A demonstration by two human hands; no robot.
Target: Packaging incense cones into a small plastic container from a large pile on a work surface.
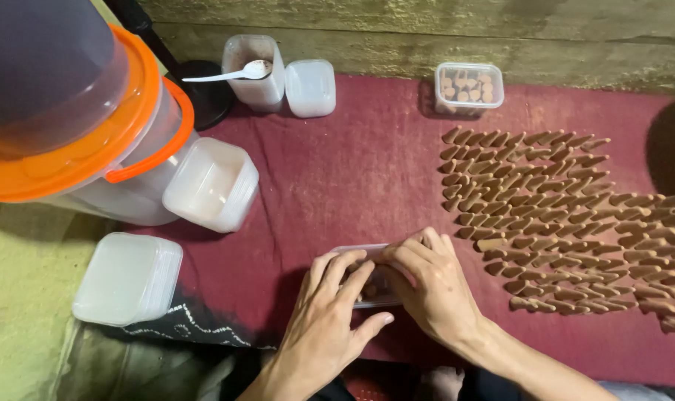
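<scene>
On the red cloth (352,171), just left of the big spread of brown cones (568,223), both hands meet over a small clear box (367,286). The left hand (330,319) lies flat on the box's near-left part with fingers stretched forward and lightly spread, pressing rather than gripping. The right hand (430,286) curls over the box's right end, fingertips bent down at its top edge. Whether a cone sits pinched under those fingertips I cannot tell, since the hands cover most of the box.

To do this step well, I judge the left hand should hold the box steady against the cloth while the right works with fingertips only, keeping pressure light so the thin plastic does not flex or skid toward the cones.

The box lies flat, its long axis running left to right, roughly parallel to the cloth's near edge, with its open or lidded face upward. The cones beside it lie on their sides in rows, most with tips pointing right and slightly away.

Further from the box, a stack of lids (129,278) rests to its left, an orange-rimmed bucket (92,141) stands beyond that, and a filled box of cones (469,86) sits at the far wall.
</scene>
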